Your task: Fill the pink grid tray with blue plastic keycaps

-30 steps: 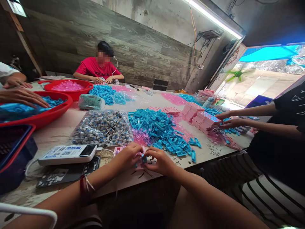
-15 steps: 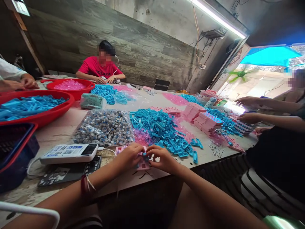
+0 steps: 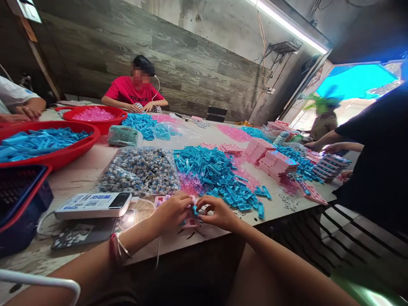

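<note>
Both hands meet at the near edge of the tabletop (image 3: 79, 174), over a pink plastic tray (image 3: 190, 222) lying flat there. Left hand (image 3: 172, 210) has its fingers curled together, pinched on a small blue piece (image 3: 193, 209) at the tray's top edge. Right hand (image 3: 216, 212) comes in from 3 o'clock, fingers bent and closed toward the same blue piece, fingertips touching it; whether it actually grips is unclear. The two hands touch at the fingertips. Left wrist wears a red thread and thin bangle (image 3: 116, 250).

At 12 o'clock from the hands, just beyond them: a big loose pile of blue parts (image 3: 213, 170), with clear pink bits (image 3: 189, 185) at its near left edge. At 10 o'clock, a clear bag of small grey-and-blue parts (image 3: 138, 170). At 9 o'clock, a white device (image 3: 92, 205) lying on a dark card (image 3: 83, 231). Far left: a red basin (image 3: 63, 155) holding blue parts, and a second red basin (image 3: 110, 123) with pink parts behind it. At 2 o'clock, stacks of pink trays (image 3: 276, 161). Other people sit round the tabletop: one in a red shirt (image 3: 132, 91) at the far side, a person in black (image 3: 379, 170) at the right with hands by a stack, another's hands (image 3: 24, 111) at far left.
</note>
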{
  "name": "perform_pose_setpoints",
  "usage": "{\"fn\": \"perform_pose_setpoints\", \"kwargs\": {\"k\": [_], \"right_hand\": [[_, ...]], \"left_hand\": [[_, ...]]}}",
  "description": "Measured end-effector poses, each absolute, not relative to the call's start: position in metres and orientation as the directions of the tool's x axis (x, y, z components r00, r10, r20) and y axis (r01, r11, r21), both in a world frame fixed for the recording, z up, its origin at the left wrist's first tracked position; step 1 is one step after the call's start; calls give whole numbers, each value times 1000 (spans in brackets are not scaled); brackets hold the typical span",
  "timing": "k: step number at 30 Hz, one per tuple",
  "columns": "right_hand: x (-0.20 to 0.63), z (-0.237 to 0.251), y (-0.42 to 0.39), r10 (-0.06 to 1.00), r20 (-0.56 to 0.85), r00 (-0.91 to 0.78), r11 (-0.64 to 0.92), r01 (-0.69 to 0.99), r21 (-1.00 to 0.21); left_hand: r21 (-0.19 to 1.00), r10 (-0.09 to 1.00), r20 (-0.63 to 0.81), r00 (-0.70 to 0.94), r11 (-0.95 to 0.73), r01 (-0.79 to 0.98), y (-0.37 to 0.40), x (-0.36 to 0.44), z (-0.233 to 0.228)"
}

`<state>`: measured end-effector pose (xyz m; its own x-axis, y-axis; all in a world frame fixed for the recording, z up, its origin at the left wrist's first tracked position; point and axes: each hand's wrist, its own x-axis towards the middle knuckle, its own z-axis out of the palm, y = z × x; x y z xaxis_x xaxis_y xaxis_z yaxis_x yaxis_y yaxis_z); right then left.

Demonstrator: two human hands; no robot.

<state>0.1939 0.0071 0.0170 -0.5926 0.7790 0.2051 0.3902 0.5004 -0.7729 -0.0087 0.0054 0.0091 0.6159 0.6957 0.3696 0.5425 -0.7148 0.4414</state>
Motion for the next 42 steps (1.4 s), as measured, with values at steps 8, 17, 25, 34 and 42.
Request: {"fn": "perform_pose_setpoints", "kwargs": {"k": [8,17,25,34,42], "right_hand": [[189,12,6,762,312,-568,603,444,-663],[189,12,7,654,427,-625,743,423,-518],[194,6,6,574,467,-673,813,401,-421],[198,6,11,506,517,-690,857,337,-390],[198,2,14,513,519,-684,843,287,-455]], "left_hand": [[449,708,363,605,-703,552,6,-10,7],[429,681,385,623,-730,532,8,-9,6],[393,620,358,698,-778,490,3,-8,10],[502,742,338,579,-662,556,8,-4,10],[543,791,296,536,-601,587,5,1,14]]}}
